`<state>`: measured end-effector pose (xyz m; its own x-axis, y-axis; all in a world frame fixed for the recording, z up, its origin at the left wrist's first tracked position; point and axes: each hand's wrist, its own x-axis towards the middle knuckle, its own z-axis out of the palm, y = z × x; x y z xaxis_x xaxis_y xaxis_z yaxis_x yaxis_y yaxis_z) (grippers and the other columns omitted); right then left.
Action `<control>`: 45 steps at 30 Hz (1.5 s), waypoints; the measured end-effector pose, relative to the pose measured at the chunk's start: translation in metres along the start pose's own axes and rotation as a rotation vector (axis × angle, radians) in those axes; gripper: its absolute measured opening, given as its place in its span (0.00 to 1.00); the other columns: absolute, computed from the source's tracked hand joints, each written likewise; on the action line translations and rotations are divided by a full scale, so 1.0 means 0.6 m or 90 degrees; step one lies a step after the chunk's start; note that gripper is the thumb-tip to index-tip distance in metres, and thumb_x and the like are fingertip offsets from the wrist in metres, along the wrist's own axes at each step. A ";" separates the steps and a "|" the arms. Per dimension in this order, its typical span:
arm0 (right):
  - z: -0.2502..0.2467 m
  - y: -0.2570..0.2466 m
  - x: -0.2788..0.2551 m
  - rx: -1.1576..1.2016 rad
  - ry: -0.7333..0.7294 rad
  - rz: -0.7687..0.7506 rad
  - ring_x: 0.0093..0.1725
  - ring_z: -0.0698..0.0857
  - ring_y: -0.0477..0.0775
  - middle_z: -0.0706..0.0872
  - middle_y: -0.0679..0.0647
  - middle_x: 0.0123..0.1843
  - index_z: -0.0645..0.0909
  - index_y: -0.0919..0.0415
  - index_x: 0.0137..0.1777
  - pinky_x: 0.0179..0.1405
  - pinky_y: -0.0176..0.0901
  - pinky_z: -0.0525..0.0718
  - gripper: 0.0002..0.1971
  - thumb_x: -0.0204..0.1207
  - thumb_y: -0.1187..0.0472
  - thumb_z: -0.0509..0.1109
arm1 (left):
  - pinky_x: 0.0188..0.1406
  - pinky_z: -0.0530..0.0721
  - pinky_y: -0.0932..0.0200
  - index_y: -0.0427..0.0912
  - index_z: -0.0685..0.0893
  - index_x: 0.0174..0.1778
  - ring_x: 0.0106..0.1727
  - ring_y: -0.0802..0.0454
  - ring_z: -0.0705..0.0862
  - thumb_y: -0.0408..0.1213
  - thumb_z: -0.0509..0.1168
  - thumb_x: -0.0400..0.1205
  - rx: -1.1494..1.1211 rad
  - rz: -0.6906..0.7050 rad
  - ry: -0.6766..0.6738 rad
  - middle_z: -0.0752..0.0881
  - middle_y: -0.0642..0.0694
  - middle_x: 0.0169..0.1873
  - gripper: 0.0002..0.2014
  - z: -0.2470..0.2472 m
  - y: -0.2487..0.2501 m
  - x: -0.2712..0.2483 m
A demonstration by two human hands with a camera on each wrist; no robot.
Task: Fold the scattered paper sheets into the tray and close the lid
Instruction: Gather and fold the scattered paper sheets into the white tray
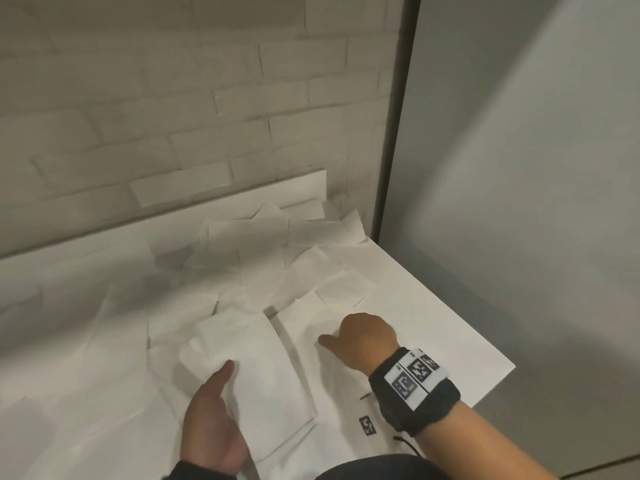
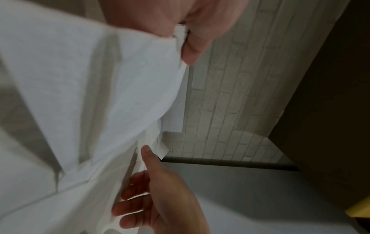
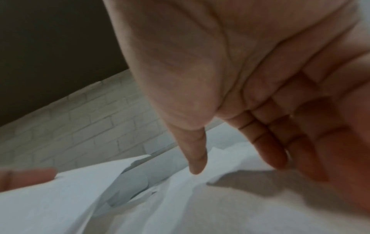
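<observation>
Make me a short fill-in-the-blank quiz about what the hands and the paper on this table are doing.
1. The left hand holds a stack of white ____.
2. The right hand wears a black ____ with printed markers.
3. The wall behind the table is painted ____.
4. The right hand's fingers are spread, gripping ____.

Missing words: paper; wristband; brick; nothing

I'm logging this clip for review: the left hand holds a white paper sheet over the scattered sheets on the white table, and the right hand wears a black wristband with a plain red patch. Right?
Not quite. In the head view the black wristband on the right hand carries black-and-white square markers, not a plain red patch. The rest stands: the left hand holds a white paper sheet over scattered sheets on the white table.
</observation>
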<state>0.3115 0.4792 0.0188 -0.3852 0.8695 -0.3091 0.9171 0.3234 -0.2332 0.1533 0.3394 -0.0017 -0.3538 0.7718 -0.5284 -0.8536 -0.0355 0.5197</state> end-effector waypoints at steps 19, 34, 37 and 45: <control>0.015 -0.011 0.022 -0.155 -0.050 0.030 0.58 0.82 0.58 0.84 0.55 0.52 0.83 0.60 0.58 0.58 0.46 0.78 0.30 0.75 0.34 0.62 | 0.61 0.81 0.39 0.39 0.86 0.64 0.60 0.36 0.87 0.39 0.67 0.77 0.058 -0.049 -0.066 0.87 0.37 0.62 0.19 -0.020 0.042 -0.025; -0.116 -0.036 -0.072 0.406 0.012 -0.009 0.40 0.87 0.58 0.86 0.58 0.45 0.80 0.64 0.51 0.37 0.47 0.88 0.10 0.74 0.63 0.61 | 0.56 0.85 0.40 0.33 0.87 0.61 0.50 0.36 0.90 0.37 0.66 0.77 0.066 -0.071 -0.099 0.90 0.34 0.54 0.18 -0.031 0.070 -0.035; -0.127 -0.074 -0.097 0.773 -0.084 -0.122 0.31 0.82 0.54 0.82 0.60 0.37 0.80 0.67 0.47 0.28 0.42 0.80 0.11 0.74 0.75 0.56 | 0.43 0.90 0.43 0.34 0.90 0.57 0.46 0.37 0.91 0.39 0.62 0.81 0.041 -0.099 -0.145 0.91 0.35 0.51 0.17 -0.013 0.065 -0.046; -0.023 -0.132 -0.037 0.559 -0.139 -0.079 0.36 0.78 0.56 0.79 0.58 0.44 0.75 0.63 0.55 0.30 0.39 0.75 0.11 0.73 0.69 0.62 | 0.82 0.57 0.48 0.31 0.56 0.83 0.77 0.33 0.69 0.47 0.41 0.90 0.128 -0.048 -0.188 0.71 0.28 0.73 0.30 -0.011 0.049 -0.058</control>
<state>0.2489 0.4393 0.0570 -0.5689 0.7284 -0.3818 0.4941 -0.0685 -0.8667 0.1380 0.3074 0.0278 -0.1419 0.9189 -0.3682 -0.7701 0.1313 0.6242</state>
